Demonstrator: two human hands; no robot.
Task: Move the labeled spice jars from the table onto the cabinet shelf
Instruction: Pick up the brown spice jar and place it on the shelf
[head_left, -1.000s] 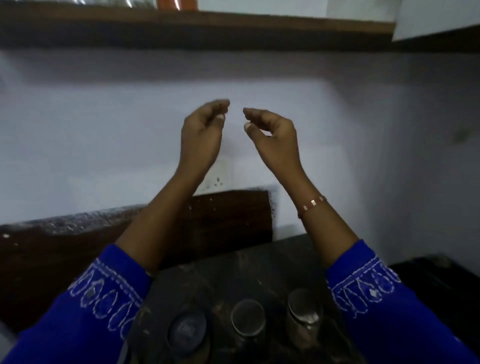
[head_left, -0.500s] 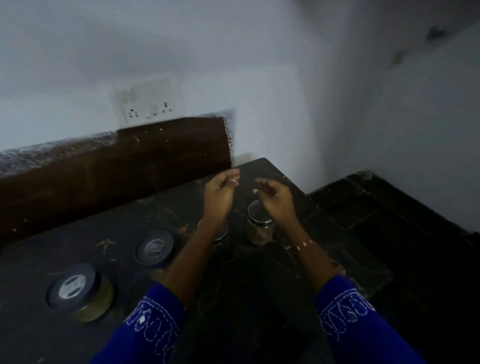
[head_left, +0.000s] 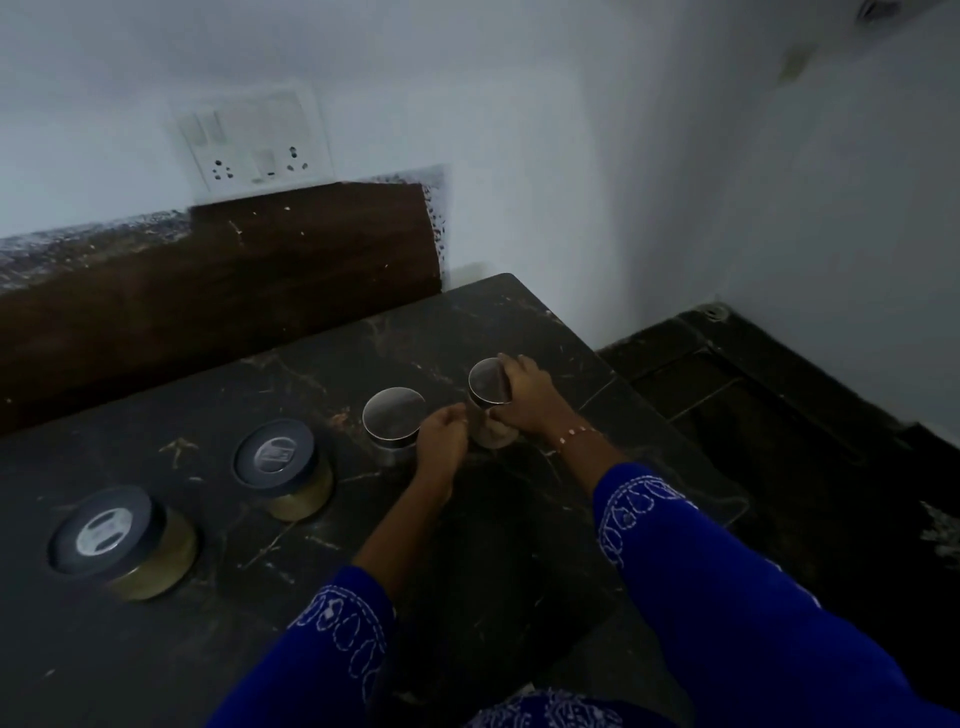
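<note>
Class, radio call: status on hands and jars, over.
Right hand grips the rightmost jar, on the table. Left hand touches it. Three other jars wait. Nothing obstructing.

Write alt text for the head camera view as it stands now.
A person in blue embroidered sleeves grips the rightmost jar with the right hand, while the left hand reaches in between it and the silver-lidded jar. Two black-lidded jars stand further left on the dark marble table.

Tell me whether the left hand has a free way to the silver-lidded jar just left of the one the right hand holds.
Probably yes. The left hand is right beside that silver-lidded jar, with nothing between them; the right hand is on the neighbouring jar.
</note>
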